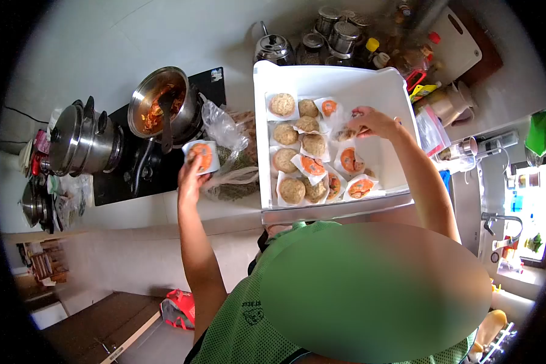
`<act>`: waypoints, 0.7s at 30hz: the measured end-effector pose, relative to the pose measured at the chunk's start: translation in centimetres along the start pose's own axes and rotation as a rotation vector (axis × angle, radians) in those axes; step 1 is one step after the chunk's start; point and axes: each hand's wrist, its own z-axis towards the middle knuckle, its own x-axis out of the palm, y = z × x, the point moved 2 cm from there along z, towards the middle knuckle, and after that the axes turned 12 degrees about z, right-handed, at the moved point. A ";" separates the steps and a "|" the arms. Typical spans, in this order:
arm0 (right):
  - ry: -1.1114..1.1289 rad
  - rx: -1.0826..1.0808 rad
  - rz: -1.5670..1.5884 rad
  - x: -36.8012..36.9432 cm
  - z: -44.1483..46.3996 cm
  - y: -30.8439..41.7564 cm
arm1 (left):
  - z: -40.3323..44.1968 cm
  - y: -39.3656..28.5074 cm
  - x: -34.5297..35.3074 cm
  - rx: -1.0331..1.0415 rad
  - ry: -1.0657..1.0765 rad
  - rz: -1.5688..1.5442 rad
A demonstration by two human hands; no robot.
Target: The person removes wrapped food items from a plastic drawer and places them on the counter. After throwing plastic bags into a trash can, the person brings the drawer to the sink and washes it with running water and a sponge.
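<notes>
My left hand (191,176) is closed on a white paper packet with an orange print (204,155), held left of the white bin and beside the stove. Over the right part of the white bin (337,76) is my right hand (373,122), its fingers closed around a pale, partly see-through item that I cannot make out. Inside the bin lie several round brown patties (284,134) on white paper squares. Several packets with orange prints (361,187) lie among them, mostly toward the near side.
A pan of red food (161,103) with a utensil stands on the black stove (118,180), its handle pointing nearer. Stacked pots (82,139) are at the left. Plastic bags (227,130) lie beside the bin. A kettle (274,48) and jars (344,37) stand behind it; a faucet (502,218) is at right.
</notes>
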 end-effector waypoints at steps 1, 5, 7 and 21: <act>-0.021 -0.053 0.141 -0.2 -0.7 0.4 | 0.7 0.8 -1.4 0.003 -0.055 -0.010; 0.275 -0.200 0.551 -0.6 -1.1 1.1 | 2.9 2.6 -5.0 -0.093 -0.219 0.110; 0.308 -0.212 0.621 0.3 -1.6 1.9 | 4.1 4.0 -5.9 -0.124 -0.258 0.099; 0.631 -0.130 1.080 7.5 -4.2 5.3 | 5.5 5.6 -8.0 0.063 -0.536 0.547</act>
